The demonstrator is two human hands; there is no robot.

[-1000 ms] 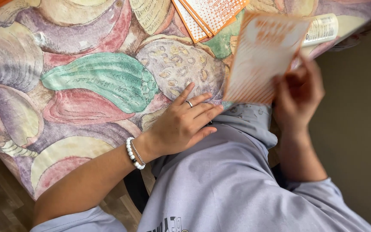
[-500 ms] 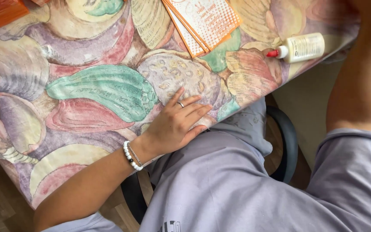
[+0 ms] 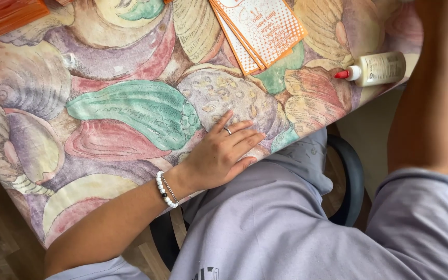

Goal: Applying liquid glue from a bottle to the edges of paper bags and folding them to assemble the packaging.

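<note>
My left hand (image 3: 223,155) lies flat on the table (image 3: 105,119) at its near edge, fingers loosely spread, holding nothing, a ring on one finger and a bead bracelet (image 3: 165,190) at the wrist. Just past the fingertips the shell-print cloth is bare, the widest open room on the table. Beyond that, the stack of orange cards (image 3: 259,28) sits fanned toward the far side. The cards look thin, light and bendy, likely slick against one another, so I judge a pinch at a free corner the surest hold. To the right of the cards, a glue bottle (image 3: 375,69) lies on its side near the table's right edge, red cap pointing back at them; it looks light and apt to roll. My right arm (image 3: 426,93) rises past the bottle, its hand out of view, so I cannot tell its fingers.
</note>
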